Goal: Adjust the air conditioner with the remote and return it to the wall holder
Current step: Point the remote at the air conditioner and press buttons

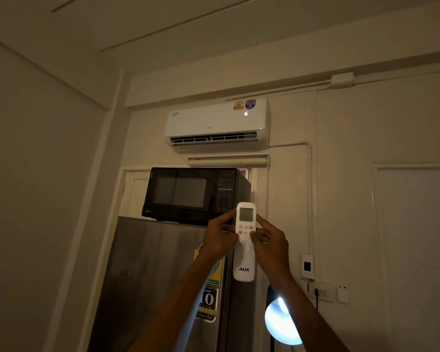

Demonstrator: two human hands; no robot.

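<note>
The white air conditioner (216,124) hangs high on the wall, its flap open and a lit digit on its front. I hold the white AUX remote (244,260) upright below it, pointed up at it. My left hand (220,241) grips the remote's left edge. My right hand (271,246) holds the right edge, with a fingertip on the buttons under the small screen. I cannot make out a wall holder for certain in this view.
A black microwave (193,194) sits on a steel fridge (150,275) right behind the remote. A bright round lamp (281,323) glows at the lower right. A switch box (307,266), a socket strip (320,293) and a small white box (343,293) are on the right wall.
</note>
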